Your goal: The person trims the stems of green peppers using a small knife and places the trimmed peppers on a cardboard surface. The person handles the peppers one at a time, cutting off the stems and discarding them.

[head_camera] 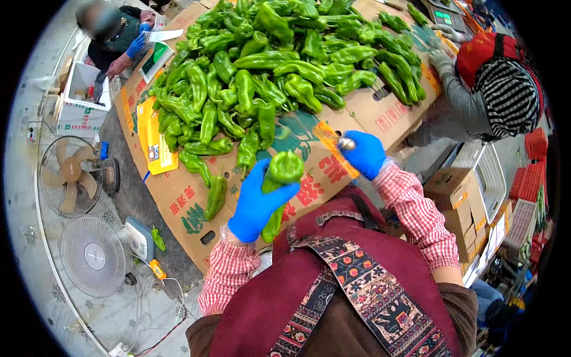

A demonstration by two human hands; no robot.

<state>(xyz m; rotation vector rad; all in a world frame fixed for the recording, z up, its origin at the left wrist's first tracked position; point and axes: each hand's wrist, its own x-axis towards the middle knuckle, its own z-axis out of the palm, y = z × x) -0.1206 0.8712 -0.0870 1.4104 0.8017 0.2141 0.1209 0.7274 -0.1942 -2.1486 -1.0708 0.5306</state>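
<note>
My left hand (263, 203), in a blue glove, grips a large green pepper (286, 166) with its broad end up. The pepper's lower part shows below my fingers. My right hand (363, 154), also blue-gloved, is closed around a metal tool whose shiny rounded end (346, 143) sticks out; the rest of it is hidden in the fist. This hand is to the right of the pepper and apart from it. Both hands are above a printed cardboard sheet (366, 111). Beyond them lies a big heap of green peppers (267, 62), with a loose pepper (216, 196) left of my left hand.
A yellow printed packet (154, 138) lies left of the heap. One person (111, 40) is at the far left, another (499, 85) at the right by a scale (443, 17). Two fans (93, 255) stand on the left; cardboard boxes (455, 192) and a white crate (490, 178) are at right.
</note>
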